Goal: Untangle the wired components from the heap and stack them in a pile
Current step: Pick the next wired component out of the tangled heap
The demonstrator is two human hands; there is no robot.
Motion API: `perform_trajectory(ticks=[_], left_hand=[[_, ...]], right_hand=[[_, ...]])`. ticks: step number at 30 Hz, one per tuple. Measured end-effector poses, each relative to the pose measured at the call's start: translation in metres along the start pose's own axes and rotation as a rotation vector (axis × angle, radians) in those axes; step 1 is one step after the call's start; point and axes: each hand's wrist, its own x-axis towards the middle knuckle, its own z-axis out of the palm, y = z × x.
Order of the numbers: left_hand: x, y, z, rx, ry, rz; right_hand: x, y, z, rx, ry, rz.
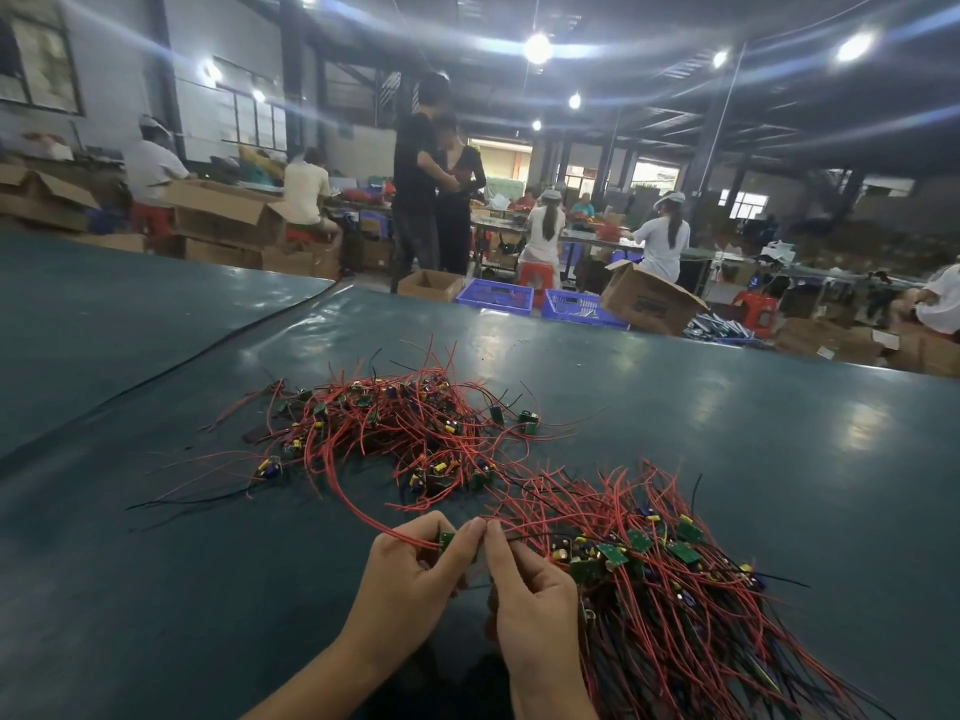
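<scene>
Desk carried the tangled heap ahead of both hands. The sorted pile lay just right of the right hand, handy for stacking. Left hand gripped one component; right hand pinched a wire beside it, likely to draw it free.

Heap behind hands; pile right.
</scene>
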Motion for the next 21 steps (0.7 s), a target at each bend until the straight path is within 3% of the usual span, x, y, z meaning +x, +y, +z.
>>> perform_trajectory(ticks=[4, 7, 13, 16, 21], left_hand=[[0.000, 0.004, -0.001, 0.076, -0.036, 0.079], [0.003, 0.006, 0.000, 0.024, -0.036, 0.041], [0.007, 0.011, -0.004, -0.101, 0.018, -0.037], [0.005, 0.010, 0.000, -0.160, 0.029, -0.092], [0.002, 0.007, 0.003, -0.076, -0.072, -0.074]], right_hand=[[0.003, 0.001, 0.000, 0.059, 0.087, 0.135], [0.008, -0.003, -0.004, 0.142, 0.175, 0.207], [0.021, -0.019, -0.026, 0.404, 0.317, 0.178], [0.018, -0.017, -0.024, 0.365, 0.286, 0.151], [0.005, 0.001, -0.002, 0.070, 0.065, 0.116]])
